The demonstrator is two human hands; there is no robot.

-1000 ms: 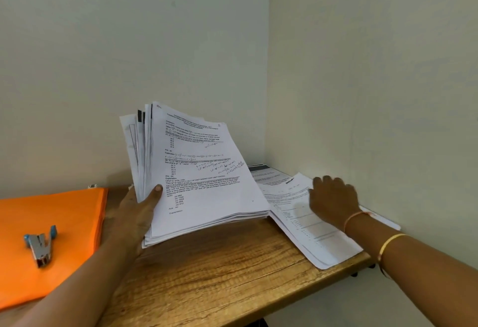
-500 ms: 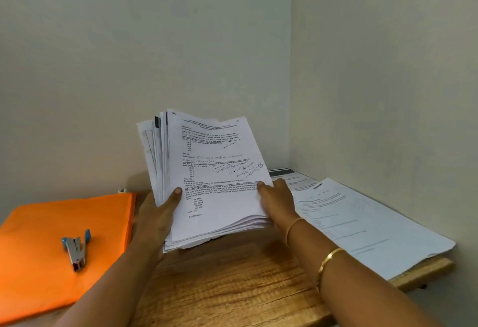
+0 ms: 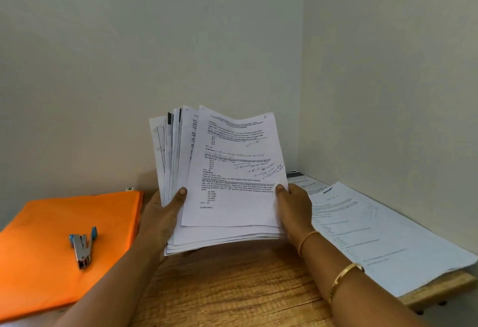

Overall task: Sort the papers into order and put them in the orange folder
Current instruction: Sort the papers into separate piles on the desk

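Your right hand (image 3: pixel 292 210) is now gripping the right edge of the stack of papers (image 3: pixel 232 171), having come off the flat sheets (image 3: pixel 375 228) lying far right of the orange folder (image 3: pixel 64 223). Your left hand (image 3: pixel 160 218) is pinching the stack's left edge, thumb on top. You are holding the stack just right of the folder, tilted up, its long axis running away from you, top edge pointing up at the wall, print facing you. Its lower edge is possibly touching the table (image 3: pixel 232 288). A stapler (image 3: pixel 82 246) is lying on the folder.
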